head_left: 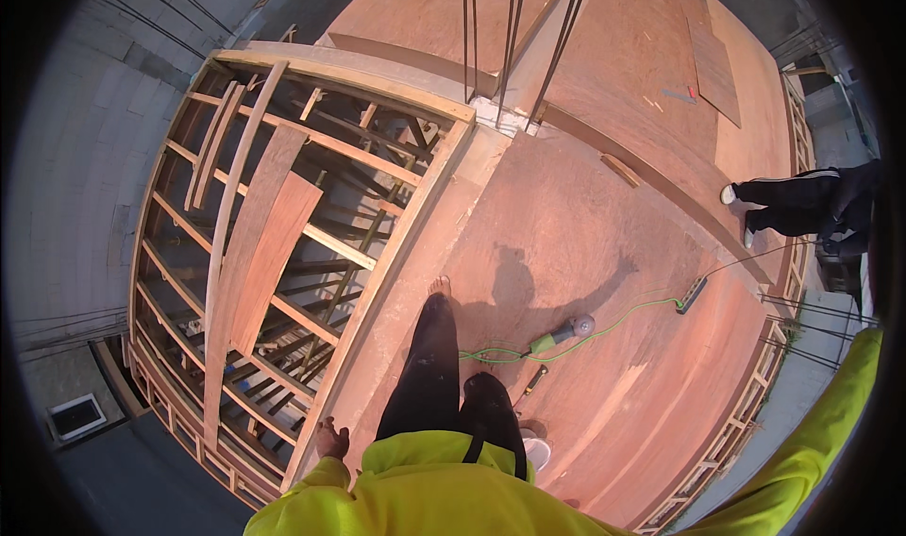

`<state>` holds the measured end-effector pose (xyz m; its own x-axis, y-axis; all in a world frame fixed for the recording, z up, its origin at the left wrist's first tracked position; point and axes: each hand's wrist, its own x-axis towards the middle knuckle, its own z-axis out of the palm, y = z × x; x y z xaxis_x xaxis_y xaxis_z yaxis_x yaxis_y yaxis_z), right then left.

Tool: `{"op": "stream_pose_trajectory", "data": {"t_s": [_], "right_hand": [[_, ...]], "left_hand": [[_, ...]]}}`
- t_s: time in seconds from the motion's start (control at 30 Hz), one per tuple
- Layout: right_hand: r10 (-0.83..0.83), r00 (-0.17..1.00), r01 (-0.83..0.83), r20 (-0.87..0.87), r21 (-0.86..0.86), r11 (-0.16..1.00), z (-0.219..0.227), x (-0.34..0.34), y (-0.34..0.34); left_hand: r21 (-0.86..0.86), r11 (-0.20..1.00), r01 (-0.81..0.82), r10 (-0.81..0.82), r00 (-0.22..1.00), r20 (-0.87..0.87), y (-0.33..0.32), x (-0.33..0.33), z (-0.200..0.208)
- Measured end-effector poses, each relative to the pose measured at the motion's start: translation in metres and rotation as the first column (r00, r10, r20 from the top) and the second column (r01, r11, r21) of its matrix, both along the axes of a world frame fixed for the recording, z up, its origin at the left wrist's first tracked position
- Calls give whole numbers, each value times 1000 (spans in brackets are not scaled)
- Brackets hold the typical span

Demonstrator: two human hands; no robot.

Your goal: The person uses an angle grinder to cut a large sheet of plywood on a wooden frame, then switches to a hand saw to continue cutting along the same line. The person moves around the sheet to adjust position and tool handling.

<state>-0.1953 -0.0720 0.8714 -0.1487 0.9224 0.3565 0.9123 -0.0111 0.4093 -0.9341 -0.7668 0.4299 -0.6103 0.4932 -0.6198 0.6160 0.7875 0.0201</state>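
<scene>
Head view: left hand [332,439] low in the picture, fingers loosely parted, nothing seen in its grasp, nearest thing being the long edge beam [396,253] of the timber frame; contact between them cannot be told. Right hand lies beyond the visible field, only its raised yellow-green sleeve [819,442] showing, so its state cannot be told. The beam runs between the open joists, left, and the plywood deck [576,234], right. Loose reddish boards [274,262] and a long pale plank [228,225] lie across the joists, gaps open between members. Obstructions noted: upright steel bars [514,26] ahead where the sections meet; a raised edge board [661,192] across the deck; a green cord [609,320] trailing from a green angle grinder [563,335] to a black socket strip [692,295]. Hand tool [536,379] with yellow on it near the grinder. Second person in dark trousers [788,194], right, beyond the strip. Container: one white round vessel [537,451] just beside the wearer's right leg, partly hidden; contents cannot be made out
</scene>
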Motion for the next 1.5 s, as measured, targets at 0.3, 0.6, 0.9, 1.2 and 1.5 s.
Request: {"op": "stream_pose_trajectory", "data": {"t_s": [0.3, 0.6, 0.9, 1.2, 1.5], "right_hand": [[-284, 727, -207, -625, -594, 777, -99, -96, -59], [-352, 641, -434, -682, -701, 566, -254, -199, -48], [253, 392, -850, -885, -243, 468, -210, -465, 268], [487, 375, -912, -789, -220, 346, -261, -726, 509], [-30, 676, -587, -736, -562, 583, -400, -810, 758]], "left_hand": [[227, 915, -335, 307, 940, 149, 190, -28, 36], [287, 830, -478, 441, 878, 187, 299, -31, 24], [362, 716, -597, 510, 801, 312, 497, 34, 21], [268, 633, -726, 702, 684, 196, 564, 31, 7], [89, 593, -800, 774, 597, 212, 730, -87, -7]]}}
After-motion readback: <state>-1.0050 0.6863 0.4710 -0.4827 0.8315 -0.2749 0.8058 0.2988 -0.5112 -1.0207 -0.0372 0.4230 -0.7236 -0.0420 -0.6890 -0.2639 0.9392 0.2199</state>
